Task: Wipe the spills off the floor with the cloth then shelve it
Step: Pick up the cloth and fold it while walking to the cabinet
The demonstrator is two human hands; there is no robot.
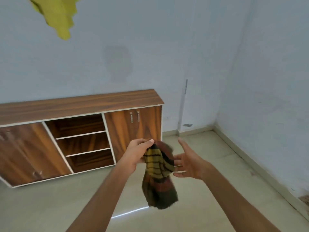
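Observation:
A checked cloth (158, 174) in yellow, brown and dark stripes hangs crumpled in the air above the floor. My left hand (136, 154) grips its top edge with closed fingers. Just to the right of the cloth is my right hand (188, 162), palm turned toward the fabric and fingers spread, fingertips at or near it. Behind stands a low wooden cabinet (80, 104) with an open middle bay of three shelves (83, 143). No spill shows on the beige floor (50, 206).
Closed cabinet doors flank the open bay, the right pair with metal handles (134, 116). Pale blue walls meet in a corner at the right (215, 124). A yellow-green fabric (58, 15) hangs at the top left. A bright light streak (130, 212) lies on the floor.

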